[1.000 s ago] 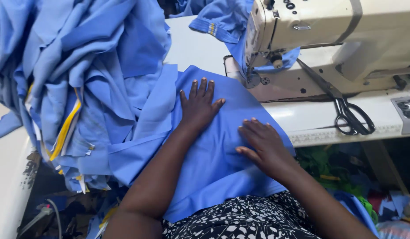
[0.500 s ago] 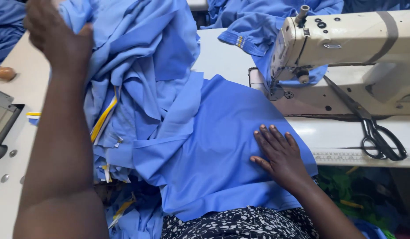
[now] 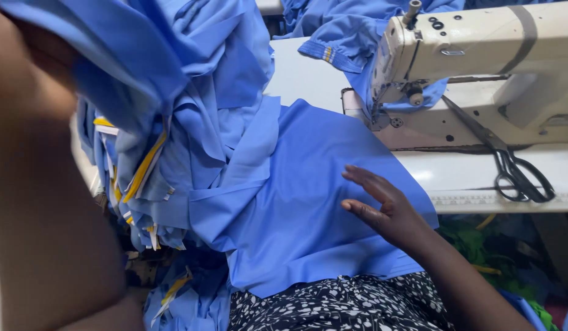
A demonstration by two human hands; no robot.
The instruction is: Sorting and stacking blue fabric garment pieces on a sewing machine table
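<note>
**Blue cloth under my right hand, a bundle lifted in my left**

I am resting my right hand (image 3: pixel 382 205) flat on the blue fabric panel (image 3: pixel 308 202), fingers stretched open and slightly spread, gripping nothing, just pressing the cloth down. The panel is lying smooth across the near edge of the table (image 3: pixel 474 178) and draping over my lap, onto my black-and-white spotted garment (image 3: pixel 333 306).

I am raising my left arm close to the camera on the left side, and my left hand (image 3: pixel 35 73) is sitting blurred at the top left corner, pushed up against a bunched fold of blue cloth. It seems to be gripping that fold, but the fingers are hidden and I cannot tell how tightly they are closing.

That fold belongs to the pile of blue garments (image 3: pixel 186 116) hanging and heaping just left of the flat panel, touching it along its left edge. Yellow and white trim strips (image 3: pixel 143 168) are showing among the lower folds.

Further out to the right, the cream sewing machine (image 3: pixel 480 61) is standing on the table, its needle end near the panel's far corner. Black scissors (image 3: pixel 510 165) are lying on the table in front of the machine's base. More blue cloth (image 3: pixel 345 37) is piling up behind the machine head.
</note>
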